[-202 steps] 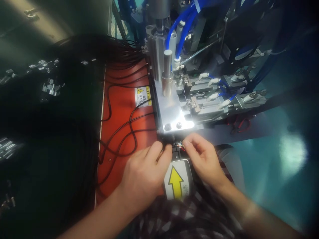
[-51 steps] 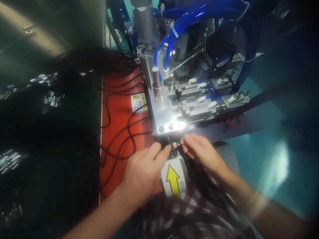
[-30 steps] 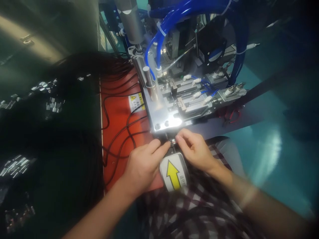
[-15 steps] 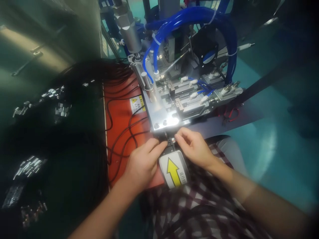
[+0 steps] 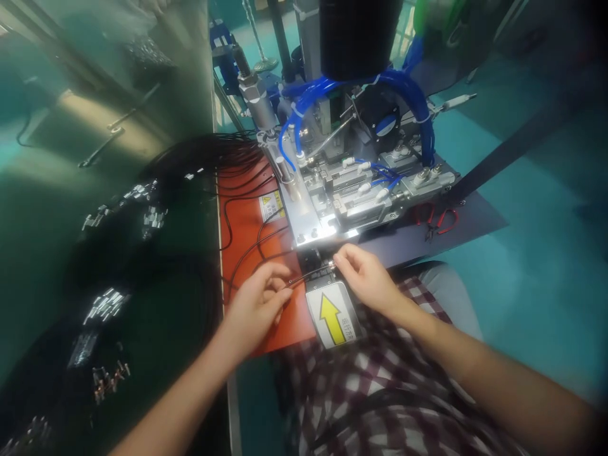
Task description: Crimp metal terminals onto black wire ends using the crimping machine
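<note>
My left hand [image 5: 259, 304] pinches a thin black cable [image 5: 306, 276] over the orange mat [image 5: 247, 221]. The cable runs right to my right hand [image 5: 363, 275], whose fingertips pinch its small end just above a plate with a yellow arrow [image 5: 332, 313]. Both hands sit right in front of the metal machine [image 5: 332, 196], near its bright lower edge.
A large pile of black cables with metal ends [image 5: 118, 266] fills the left side. Blue air hoses [image 5: 403, 95] arch over the machine. Red-handled pliers [image 5: 439, 221] lie on the dark mat to the right. Checked cloth [image 5: 361, 399] covers my lap. Teal floor spreads on the right.
My left hand has slid back left along the cable, away from the machine. The right hand stays at the cable's end. The view has tilted up, showing more of the machine.
</note>
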The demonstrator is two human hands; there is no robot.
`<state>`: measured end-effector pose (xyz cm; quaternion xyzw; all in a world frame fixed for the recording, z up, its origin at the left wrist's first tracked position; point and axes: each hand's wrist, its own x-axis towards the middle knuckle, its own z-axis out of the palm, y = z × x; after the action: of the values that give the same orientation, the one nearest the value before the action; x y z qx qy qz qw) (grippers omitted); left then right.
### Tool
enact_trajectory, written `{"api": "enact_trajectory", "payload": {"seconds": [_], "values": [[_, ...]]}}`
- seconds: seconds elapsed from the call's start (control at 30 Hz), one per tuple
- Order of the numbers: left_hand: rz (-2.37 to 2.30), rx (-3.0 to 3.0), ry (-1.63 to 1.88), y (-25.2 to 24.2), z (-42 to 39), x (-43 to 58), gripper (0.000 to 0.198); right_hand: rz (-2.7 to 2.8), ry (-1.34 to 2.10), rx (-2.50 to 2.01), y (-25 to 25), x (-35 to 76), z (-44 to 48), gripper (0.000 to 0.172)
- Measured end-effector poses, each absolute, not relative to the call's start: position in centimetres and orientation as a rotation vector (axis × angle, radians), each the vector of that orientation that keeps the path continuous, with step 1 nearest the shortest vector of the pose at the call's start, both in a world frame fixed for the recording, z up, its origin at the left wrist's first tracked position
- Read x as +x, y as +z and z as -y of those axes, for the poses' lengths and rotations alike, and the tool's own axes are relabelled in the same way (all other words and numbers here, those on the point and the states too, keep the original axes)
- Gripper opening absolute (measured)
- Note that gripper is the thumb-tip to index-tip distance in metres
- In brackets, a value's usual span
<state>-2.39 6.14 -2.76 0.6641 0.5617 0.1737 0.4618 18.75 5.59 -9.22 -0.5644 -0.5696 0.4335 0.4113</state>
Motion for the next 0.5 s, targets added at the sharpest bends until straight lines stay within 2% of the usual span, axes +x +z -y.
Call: {"api": "enact_trajectory", "payload": {"seconds": [0.07, 0.13, 0.23, 0.37, 0.5], "values": [[-1.373, 1.377, 0.363, -2.1, -5.7, -3.0, 0.017, 1.429, 1.103, -1.414, -9.3, 18.8, -5.6, 0.026], [-1.419, 1.421, 0.43, -1.9, -5.3, -3.3, 0.016, 1.428, 1.113, -1.405, -9.4, 18.8, -5.6, 0.026], [-1.472, 1.969, 0.593, -2.5, -5.3, -3.8, 0.014, 1.43, 1.117, -1.393, -9.5, 18.8, -5.7, 0.025], [-1.316, 2.787, 0.348, -4.0, -6.1, -4.6, 0.027, 1.421, 1.123, -1.382, -9.6, 18.8, -5.7, 0.026], [-1.31, 3.022, 0.38, -5.6, -6.3, -5.0, 0.03, 1.399, 1.148, -1.36, -10.0, 18.8, -5.7, 0.026]]}}
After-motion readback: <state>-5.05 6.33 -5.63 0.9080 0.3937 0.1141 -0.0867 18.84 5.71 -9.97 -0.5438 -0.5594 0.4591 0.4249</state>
